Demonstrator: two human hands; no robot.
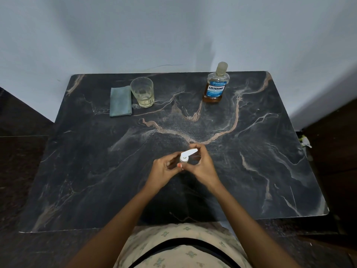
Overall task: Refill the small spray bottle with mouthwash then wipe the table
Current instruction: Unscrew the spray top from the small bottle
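Our left hand [164, 169] and right hand [203, 168] have their fingers [201, 151] curled round the small spray bottle [184, 159]; twisting its head too hard, we might topple it onto the bench [251, 151].

One clear glass tumbler [142, 91] stands upright at the far side, left of centre. It has faceted sides, and a shallow layer of pale yellowish liquid lies in its base. Behind it rises a plain wall [173, 31], pale blue-grey and unevenly lit, darker toward the upper left. A thin dark hairline mark [164, 65] runs across the wall low down, roughly level and slightly curved. Dark speckled floor [19, 151] shows to the left and right, with one pale joint line [23, 135] crossing it on the left. On the right, near where wall meets floor, lies a small white and green object [306, 141], too small and blurred to identify.
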